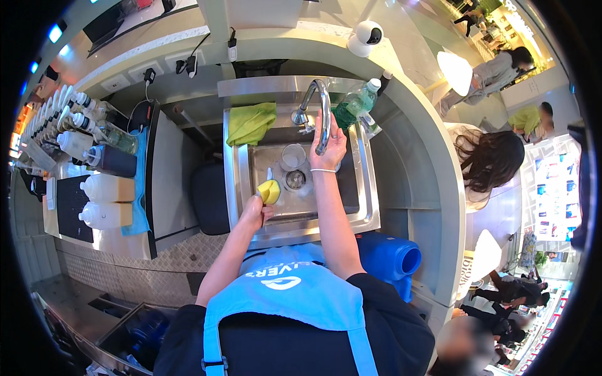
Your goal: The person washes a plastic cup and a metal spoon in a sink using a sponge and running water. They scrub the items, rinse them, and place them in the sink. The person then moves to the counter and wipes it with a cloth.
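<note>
My left hand (254, 210) grips a yellow sponge (269, 191) over the left part of a stainless steel sink (232, 188). Palm up and fingers apart, my right hand (331, 150) lies beneath the curved spout of a chrome faucet (323, 103), which hides part of it; I see nothing held in it. A clear round cup or container (293, 156) sits in the basin just above the drain (295, 179). Over the sink's upper left corner lies a green cloth (251, 123). A bottle of green liquid (355, 105) leans near the upper right corner.
Pump bottles and squeeze bottles (110, 188) line the counter at left, beside a blue cloth (136, 207). A blue plastic jug (395, 256) is near my right elbow. The curved partition (432, 136) bounds the right side, a white camera (366, 38) on its ledge; several people are beyond it.
</note>
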Tool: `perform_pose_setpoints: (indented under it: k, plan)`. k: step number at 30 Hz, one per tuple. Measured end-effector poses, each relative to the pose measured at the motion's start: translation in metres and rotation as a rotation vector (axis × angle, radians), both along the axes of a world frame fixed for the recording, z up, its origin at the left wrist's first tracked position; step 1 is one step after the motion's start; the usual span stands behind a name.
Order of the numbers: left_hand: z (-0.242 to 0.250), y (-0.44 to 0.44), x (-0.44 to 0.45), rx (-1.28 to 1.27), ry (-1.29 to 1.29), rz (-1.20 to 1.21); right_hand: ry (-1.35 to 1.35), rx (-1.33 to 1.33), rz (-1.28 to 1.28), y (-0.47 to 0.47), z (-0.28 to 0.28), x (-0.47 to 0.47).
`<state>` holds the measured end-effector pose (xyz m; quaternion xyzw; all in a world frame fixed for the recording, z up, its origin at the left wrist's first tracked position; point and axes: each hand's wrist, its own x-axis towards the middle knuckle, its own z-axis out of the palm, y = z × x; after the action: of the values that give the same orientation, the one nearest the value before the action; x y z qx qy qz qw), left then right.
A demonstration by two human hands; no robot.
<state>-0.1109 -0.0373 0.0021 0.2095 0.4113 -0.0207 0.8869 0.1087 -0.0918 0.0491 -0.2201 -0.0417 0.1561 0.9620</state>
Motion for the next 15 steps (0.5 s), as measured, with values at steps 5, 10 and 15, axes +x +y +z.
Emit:
perform_pose_setpoints:
  k: [5, 10, 15]
  plan:
    - [0.002, -0.001, 0.002, -0.011, -0.006, -0.039, 0.389, -0.012, -0.053, -0.001, -0.009, -0.006]
    - [0.002, -0.002, 0.002, 0.014, 0.004, -0.069, 0.722, -0.184, -0.125, -0.004, -0.018, -0.026]
    - [-0.003, -0.002, 0.001, -0.001, -0.006, -0.045, 0.079, -0.439, 0.015, -0.018, -0.012, -0.033]
